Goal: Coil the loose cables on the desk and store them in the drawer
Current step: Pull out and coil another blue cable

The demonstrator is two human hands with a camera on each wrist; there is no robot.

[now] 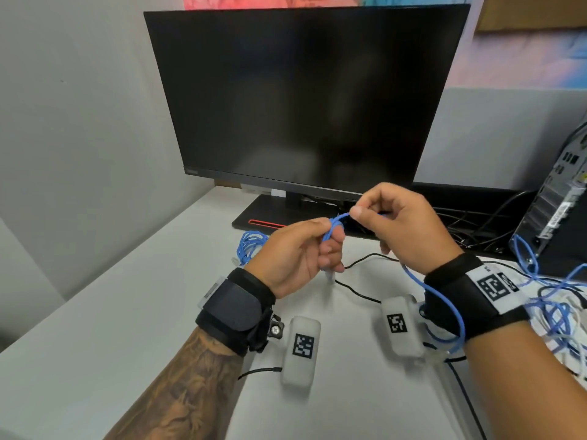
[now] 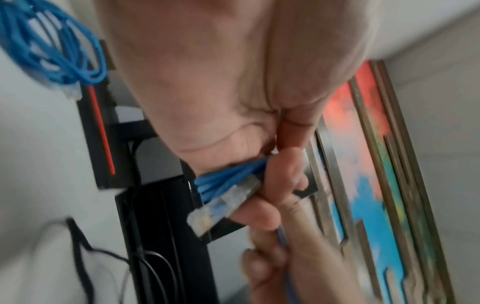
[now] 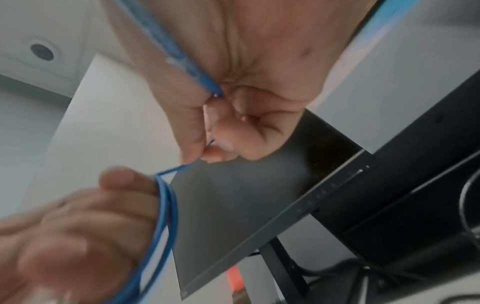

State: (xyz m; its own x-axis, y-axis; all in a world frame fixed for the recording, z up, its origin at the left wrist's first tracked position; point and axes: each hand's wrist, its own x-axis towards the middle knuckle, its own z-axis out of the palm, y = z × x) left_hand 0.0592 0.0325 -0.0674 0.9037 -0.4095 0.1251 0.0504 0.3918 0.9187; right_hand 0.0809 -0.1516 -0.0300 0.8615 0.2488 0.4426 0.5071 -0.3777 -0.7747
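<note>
My left hand (image 1: 297,252) grips the blue cable (image 1: 333,225) above the desk (image 1: 127,296), right hand (image 1: 403,220) pinching the next loop, one bundle (image 1: 251,244) coiled, a tangle (image 1: 552,309) left, nothing stored yet.

You can't read any real text here | square b/w code tags, no letters, on the two white pods (image 1: 300,352) at your wrists & on your right wrist strap (image 1: 490,289) | label on PC case (image 1: 559,214) too blurry | small badge on monitor (image 1: 305,100) bezel, lower left, illegible.
</note>
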